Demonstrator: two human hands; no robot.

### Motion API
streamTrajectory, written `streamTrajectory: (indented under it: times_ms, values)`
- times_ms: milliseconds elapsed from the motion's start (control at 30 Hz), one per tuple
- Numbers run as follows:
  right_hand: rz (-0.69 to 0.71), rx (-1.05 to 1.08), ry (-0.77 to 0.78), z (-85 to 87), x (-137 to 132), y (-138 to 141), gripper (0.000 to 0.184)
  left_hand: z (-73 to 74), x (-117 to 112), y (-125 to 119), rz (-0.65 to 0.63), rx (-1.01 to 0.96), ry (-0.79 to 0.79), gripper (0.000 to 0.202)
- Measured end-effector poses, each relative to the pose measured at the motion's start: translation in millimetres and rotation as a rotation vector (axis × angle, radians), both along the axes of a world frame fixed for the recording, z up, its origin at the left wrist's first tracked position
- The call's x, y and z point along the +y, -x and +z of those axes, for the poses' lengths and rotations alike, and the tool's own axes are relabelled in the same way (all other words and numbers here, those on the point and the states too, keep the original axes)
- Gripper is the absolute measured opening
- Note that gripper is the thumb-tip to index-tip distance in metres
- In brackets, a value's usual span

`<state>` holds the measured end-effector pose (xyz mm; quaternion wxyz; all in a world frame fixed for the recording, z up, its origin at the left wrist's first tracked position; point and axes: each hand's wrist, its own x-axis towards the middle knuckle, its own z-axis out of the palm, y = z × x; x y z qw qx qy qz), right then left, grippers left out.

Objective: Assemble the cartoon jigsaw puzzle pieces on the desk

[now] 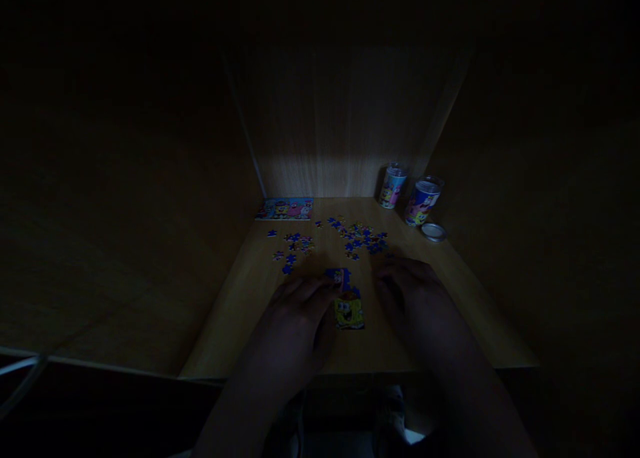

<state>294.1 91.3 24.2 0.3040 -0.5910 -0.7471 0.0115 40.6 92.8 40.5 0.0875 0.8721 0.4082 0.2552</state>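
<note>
A partly joined jigsaw puzzle (349, 311) lies on the wooden surface between my hands, showing a yellow cartoon face with blue pieces above it. My left hand (303, 306) rests at its upper left side, fingers together and pressed on a puzzle piece (339, 277) with a small pink and white figure. To the right of the puzzle, my right hand (415, 290) hovers low or rests on the surface; its fingers are bent, thumb apart, and nothing shows in them. Loose puzzle pieces (367, 235) lie beyond it, and another cluster of pieces (299, 243) lies beyond my left hand. The scene is very dark.
At the back left lies a finished-looking picture panel (285, 209). Two printed canisters with clear tops, one farther back (393, 189) and one nearer (423, 203), stand at the back right beside a round lid (434, 232). Wooden walls (345, 125) enclose the surface.
</note>
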Motion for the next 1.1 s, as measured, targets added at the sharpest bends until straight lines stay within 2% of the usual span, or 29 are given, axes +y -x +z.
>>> streamTrajectory:
  times_ms: [400,1100]
  values:
    - [0.002,-0.007,0.015,0.7,-0.7,0.1,0.015,-3.6,0.1,0.9,0.028,-0.039,-0.012,0.041]
    - [0.004,0.012,0.032,1.7,-1.5,0.7,0.015,-1.8,-0.2,-0.4,0.032,-0.041,-0.007,0.04]
